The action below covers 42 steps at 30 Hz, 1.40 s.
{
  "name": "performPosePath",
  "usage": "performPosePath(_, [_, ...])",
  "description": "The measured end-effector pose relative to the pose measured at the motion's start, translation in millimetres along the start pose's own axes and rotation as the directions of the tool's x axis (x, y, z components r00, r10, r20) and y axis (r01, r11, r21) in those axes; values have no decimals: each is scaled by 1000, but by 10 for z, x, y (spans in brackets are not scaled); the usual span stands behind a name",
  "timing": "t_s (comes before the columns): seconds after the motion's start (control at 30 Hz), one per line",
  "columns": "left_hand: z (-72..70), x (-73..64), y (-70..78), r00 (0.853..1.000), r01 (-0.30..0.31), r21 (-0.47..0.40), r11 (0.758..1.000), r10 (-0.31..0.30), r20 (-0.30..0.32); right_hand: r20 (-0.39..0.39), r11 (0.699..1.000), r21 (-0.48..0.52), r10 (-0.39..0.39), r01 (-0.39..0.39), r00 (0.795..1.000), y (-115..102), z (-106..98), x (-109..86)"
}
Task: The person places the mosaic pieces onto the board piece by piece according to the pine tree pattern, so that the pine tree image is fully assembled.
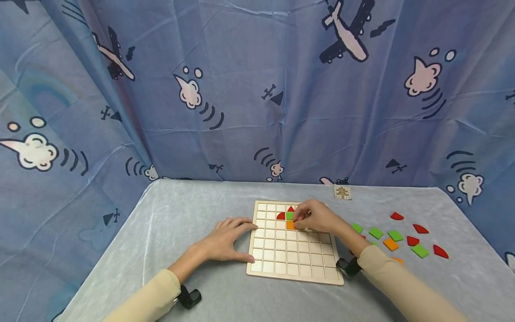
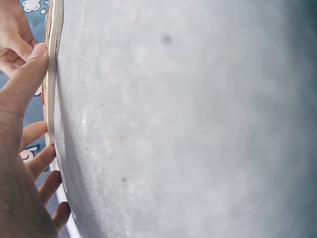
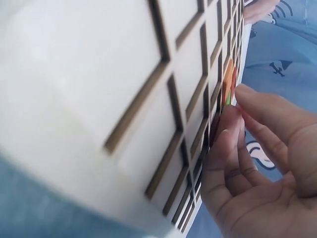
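A pale wooden grid board (image 1: 276,257) lies on the table. My left hand (image 1: 223,241) rests at its left edge, fingers spread, with thumb and fingertips touching the rim. My right hand (image 1: 315,218) is over the upper part of the board, thumb and fingertips close together beside a green square (image 1: 289,216) and an orange square (image 1: 290,225). Whether a piece is between them is hidden. A red triangle (image 1: 291,209) sits above the green square, and a red quarter-round piece (image 1: 280,216) to its left. In the right wrist view, the right hand (image 3: 262,153) bends its fingers against the board.
Right of the board lie loose green squares (image 1: 395,235), orange squares (image 1: 390,244) and red rounded pieces (image 1: 440,251), several in all. A small pattern card (image 1: 342,192) lies at the table's back edge. A blue printed curtain (image 1: 241,112) hangs behind the grey-covered table (image 1: 193,201).
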<state>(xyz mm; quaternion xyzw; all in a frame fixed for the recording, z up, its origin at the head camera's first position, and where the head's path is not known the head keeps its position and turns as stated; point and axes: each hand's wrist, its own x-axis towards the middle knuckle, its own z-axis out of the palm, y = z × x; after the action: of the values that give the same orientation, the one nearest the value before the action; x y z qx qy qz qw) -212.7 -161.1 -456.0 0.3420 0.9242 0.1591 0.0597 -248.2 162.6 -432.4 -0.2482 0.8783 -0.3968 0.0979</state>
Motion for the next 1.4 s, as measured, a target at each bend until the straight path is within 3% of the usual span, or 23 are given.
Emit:
performPosePath(0.37, [1, 4, -5, 1000, 0, 1, 1000, 0, 3, -27, 1000, -2, 11, -12, 1000, 186, -250, -259])
performPosePath(0.6, [8, 1, -17, 1000, -2, 1, 1000, 2, 2, -38, 996, 12, 87, -87, 995, 316, -426, -449])
performPosePath(0.87, [-1, 1, -8, 1000, -4, 2, 1000, 4, 5, -89, 995, -30, 95, -98, 992, 457, -660, -693])
performPosePath(0.97, [-4, 1, -6, 1000, 0, 4, 1000, 0, 9, -100, 989, -48, 133, -138, 986, 516, -740, -760])
performPosePath(1.1, [-2, 2, -6, 1000, 0, 3, 1000, 0, 10, -88, 975, -54, 208, -214, 974, 592, -832, -836])
performPosePath(1.4, [18, 7, -21, 1000, 13, 3, 1000, -13, 18, -64, 969, -109, 217, -223, 974, 738, -912, -918])
